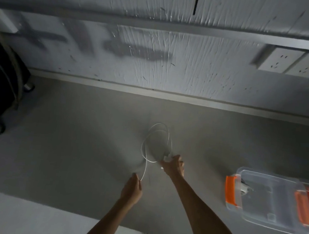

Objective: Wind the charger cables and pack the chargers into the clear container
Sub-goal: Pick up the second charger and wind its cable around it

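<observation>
The left hand (132, 189) pinches a thin white cable (146, 165); the right hand (173, 166) grips its round loops above the smooth grey tabletop (72, 137), near a clear plastic container (273, 203).

the counter (82, 147) looks matt grey and smooth. the wall (173, 66) behind it has a rough, streaked plaster-like finish. the cable (146, 165) is thin, white and smooth. the clear container (266, 201) is glossy see-through plastic with opaque orange plastic clips (230, 190).
</observation>
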The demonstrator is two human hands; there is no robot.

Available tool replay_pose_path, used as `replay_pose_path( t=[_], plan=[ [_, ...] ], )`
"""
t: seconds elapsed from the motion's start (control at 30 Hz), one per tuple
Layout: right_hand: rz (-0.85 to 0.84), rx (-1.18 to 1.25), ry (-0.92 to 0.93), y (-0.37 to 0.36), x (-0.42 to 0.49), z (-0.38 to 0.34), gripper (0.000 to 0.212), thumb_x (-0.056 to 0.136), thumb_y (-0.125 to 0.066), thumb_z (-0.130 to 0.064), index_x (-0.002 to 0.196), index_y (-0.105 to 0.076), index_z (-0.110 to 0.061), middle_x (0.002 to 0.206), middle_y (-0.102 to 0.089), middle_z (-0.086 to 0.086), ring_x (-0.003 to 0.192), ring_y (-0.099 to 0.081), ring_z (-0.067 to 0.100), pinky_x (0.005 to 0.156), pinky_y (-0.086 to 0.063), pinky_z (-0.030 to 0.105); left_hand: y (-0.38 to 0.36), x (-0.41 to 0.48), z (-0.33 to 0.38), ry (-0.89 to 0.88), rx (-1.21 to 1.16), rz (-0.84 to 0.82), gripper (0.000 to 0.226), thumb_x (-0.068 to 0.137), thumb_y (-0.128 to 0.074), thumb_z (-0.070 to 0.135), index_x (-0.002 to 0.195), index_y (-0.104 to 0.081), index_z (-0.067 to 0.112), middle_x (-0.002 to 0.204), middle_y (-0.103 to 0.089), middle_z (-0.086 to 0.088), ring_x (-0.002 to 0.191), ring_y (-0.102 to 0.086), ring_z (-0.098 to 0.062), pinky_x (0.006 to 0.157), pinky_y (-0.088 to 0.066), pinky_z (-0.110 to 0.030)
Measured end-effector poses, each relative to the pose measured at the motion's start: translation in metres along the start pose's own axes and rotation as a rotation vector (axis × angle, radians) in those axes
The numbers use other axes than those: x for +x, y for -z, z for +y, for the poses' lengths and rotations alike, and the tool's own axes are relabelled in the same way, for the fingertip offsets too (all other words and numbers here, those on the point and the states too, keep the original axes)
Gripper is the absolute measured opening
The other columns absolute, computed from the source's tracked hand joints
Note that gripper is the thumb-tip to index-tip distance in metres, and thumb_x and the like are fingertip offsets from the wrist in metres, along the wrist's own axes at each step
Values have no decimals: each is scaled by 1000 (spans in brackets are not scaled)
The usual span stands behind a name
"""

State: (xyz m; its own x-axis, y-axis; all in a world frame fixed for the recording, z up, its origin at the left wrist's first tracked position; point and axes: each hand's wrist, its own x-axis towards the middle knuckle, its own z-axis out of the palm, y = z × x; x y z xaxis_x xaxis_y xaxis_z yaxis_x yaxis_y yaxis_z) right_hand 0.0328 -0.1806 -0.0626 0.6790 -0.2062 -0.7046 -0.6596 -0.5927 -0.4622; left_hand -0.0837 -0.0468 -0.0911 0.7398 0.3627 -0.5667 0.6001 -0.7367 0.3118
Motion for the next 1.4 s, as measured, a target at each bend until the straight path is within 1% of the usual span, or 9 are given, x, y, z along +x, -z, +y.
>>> replay_pose_path(
  t=[0.1,0.2,0.3,0.43,0.7,0.97,1.13,1.23,1.4],
  plan=[
    [-271,398,-69,29,-18,12,37,82,-67,-31,100,-66,2,62,-64,5,51,-59,19,52,-45,24,27,-9,20,131,-479,-93,34,89,-41,-8,123,-37,-3,89,-63,-29,63,-63,-34,60,-49,-40],
    [-569,860,-112,73,-51,38,22,82,-69,-26,89,-62,-7,75,-64,16,62,-61,24,57,-47,30,53,-15,35,107,-737,-49,29,85,-44,-11,106,-42,9,74,-56,-14,43,-49,-20,40,-38,-21],
    [-744,1049,42,116,-82,65,24,79,-75,-25,95,-67,-9,89,-65,21,81,-65,31,72,-52,38,77,-32,60,-58,-630,-110,15,95,-47,-4,98,-57,8,92,-61,-19,60,-65,-20,55,-46,-26],
    [-816,996,249,163,-121,84,42,89,-69,-22,124,-57,-2,113,-62,22,103,-64,38,98,-50,50,90,-77,97,-274,-221,-98,45,103,-45,30,145,-46,14,148,-51,-8,136,-49,-23,110,-37,-34],
    [-293,577,602,219,-177,97,29,79,-77,-7,98,-55,-13,90,-62,7,82,-62,19,79,-57,39,82,-196,189,-463,-647,-163,29,77,-70,49,98,-74,29,90,-78,2,77,-73,-9,69,-59,-32],
    [-513,444,893,276,-195,109,52,100,-40,6,124,-54,-37,117,-58,19,92,-65,9,92,-57,32,83,-254,224,-484,-710,129,16,78,-75,28,94,-74,33,84,-77,4,72,-70,-4,63,-54,-21],
    [117,258,1362,313,-198,87,54,96,-56,-12,144,-42,-32,142,-44,-7,130,-49,12,106,-46,35,117,-295,221,-443,-1110,58,21,77,-76,6,96,-76,14,99,-74,-17,82,-74,-24,65,-60,-34],
    [-42,283,1319,325,-206,56,58,96,-57,-17,149,-34,-19,149,-43,-2,140,-38,11,116,-33,34,143,-316,221,-608,-1163,-80,29,76,-73,9,104,-76,9,101,-75,-15,87,-73,-25,67,-59,-33],
    [-468,578,1196,307,-236,30,24,100,-41,-1,112,-59,8,94,-64,12,82,-63,14,76,-54,28,186,-324,235,-773,-1236,-90,46,76,-72,17,116,-67,-3,113,-71,-24,105,-68,-35,86,-57,-41]
  ],
)
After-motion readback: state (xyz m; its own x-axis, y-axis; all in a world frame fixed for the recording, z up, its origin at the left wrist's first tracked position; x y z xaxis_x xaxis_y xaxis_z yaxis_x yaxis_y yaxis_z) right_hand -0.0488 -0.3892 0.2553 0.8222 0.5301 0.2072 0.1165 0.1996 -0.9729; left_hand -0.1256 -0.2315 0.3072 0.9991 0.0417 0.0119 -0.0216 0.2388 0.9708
